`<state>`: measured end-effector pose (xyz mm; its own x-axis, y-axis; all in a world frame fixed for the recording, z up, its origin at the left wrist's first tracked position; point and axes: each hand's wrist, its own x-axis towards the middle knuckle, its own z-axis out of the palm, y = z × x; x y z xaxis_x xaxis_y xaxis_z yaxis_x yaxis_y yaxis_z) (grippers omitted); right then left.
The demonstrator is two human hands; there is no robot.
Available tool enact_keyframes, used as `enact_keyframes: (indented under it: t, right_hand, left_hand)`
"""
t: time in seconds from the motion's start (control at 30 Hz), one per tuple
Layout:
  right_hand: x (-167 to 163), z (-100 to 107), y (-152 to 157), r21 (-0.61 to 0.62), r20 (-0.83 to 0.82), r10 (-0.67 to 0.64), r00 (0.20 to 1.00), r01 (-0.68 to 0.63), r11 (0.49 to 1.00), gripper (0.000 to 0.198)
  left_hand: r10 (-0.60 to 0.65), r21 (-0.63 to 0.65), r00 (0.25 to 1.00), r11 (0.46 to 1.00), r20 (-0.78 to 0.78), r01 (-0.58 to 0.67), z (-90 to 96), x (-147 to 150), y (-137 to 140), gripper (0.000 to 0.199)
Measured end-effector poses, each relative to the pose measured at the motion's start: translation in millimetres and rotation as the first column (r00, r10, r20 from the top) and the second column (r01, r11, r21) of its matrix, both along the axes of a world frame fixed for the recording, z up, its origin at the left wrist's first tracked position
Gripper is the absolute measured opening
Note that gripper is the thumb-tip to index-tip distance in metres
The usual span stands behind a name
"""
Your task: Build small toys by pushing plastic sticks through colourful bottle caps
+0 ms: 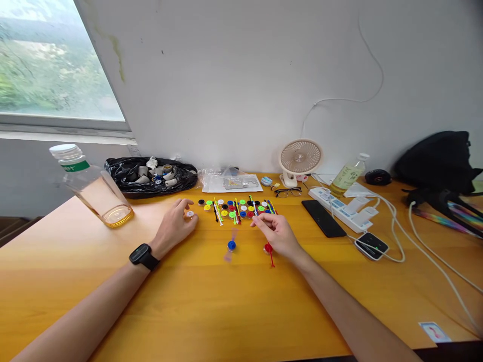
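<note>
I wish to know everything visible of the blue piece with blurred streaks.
The blue piece has a round top, plastic by its look, above a paler, seemingly clear base. Purplish blurred streaks extend from its far and near sides, suggesting spinning arms. It sits upright on the wooden tabletop, nearer than the colourful rows, left of a red piece; only the tabletop seems to touch it.

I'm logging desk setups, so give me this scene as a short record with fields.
Left hand: beside a white disc; grip unclear
Right hand: next to a red disc with a red strip; grip unclear
Between hands: blue disc with a blurred strip
Farther back: clustered colored discs, thin sticks
By wall: fan, black plastic bag
Surface: table
</note>
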<state>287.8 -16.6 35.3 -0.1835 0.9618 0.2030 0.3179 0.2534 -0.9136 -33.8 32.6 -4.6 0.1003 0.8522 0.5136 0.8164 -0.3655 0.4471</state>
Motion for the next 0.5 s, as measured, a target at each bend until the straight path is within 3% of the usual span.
enact_keyframes:
  t: [0.07,0.33,0.5]
  right_hand:
    - [-1,-2,0,-0.003,0.016,0.008,1.0,-0.008,1.0,0.051]
    - [-6,-11,-3,0.044,0.12,0.073,0.99,-0.078,0.996,0.047]
    - [-5,-13,-4,0.057,0.145,0.088,0.986,-0.098,0.994,0.046]
  left_hand:
    - [-0.031,-0.048,0.999,0.998,0.02,0.032,-4.4,-3,5,0.024]
    - [-0.119,-0.014,0.992,0.993,0.03,0.12,-7.6,-3,6,0.014]
    - [-0.167,-0.053,0.982,0.984,0.084,0.172,-10.0,-1,6,0.02]
